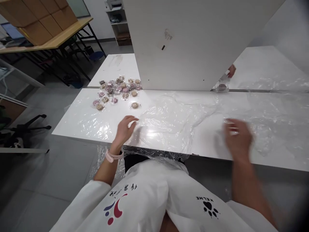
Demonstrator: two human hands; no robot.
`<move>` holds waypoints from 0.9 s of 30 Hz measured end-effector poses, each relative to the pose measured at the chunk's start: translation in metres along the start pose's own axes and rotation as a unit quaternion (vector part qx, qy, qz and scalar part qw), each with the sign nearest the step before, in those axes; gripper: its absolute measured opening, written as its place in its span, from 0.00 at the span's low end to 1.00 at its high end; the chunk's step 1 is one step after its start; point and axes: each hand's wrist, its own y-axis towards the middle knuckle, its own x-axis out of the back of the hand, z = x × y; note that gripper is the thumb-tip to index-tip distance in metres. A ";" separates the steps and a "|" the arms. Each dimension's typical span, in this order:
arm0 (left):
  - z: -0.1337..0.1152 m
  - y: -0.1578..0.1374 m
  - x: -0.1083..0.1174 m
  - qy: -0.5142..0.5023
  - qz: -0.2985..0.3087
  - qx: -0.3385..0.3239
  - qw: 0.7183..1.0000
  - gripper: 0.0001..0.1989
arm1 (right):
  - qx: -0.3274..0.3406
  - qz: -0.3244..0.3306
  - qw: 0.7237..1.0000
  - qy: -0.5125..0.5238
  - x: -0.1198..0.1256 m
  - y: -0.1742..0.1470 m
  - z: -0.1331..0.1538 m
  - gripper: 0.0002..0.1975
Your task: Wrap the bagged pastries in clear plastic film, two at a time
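Note:
My left hand [126, 129] hovers over the near edge of the white table, with thumb and fingers apart and nothing between them. My right hand [238, 137] is above the table on the right, smeared by motion. Its fingers look bent, and a pale glint shows among them; whether it holds anything is unclear. Clear plastic film [166, 116] lies crumpled across the tabletop between my hands. Beyond my left hand, a single wrapped cookie-like round [135, 105] sits apart from a pile of similar brown and pinkish rounds [118, 88] in clear wrappers.
A tall white panel [178, 48] stands across the table. At its right edge another person's hand [231, 71] is beside a clear packet [221, 86]. More film [272, 132] covers the right side. Cardboard boxes [45, 22] stand on a wooden table at the back left.

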 end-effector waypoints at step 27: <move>0.077 0.159 -0.022 0.253 0.001 0.004 0.968 0.21 | 0.249 0.264 0.923 -0.131 -0.164 -0.028 0.108 0.26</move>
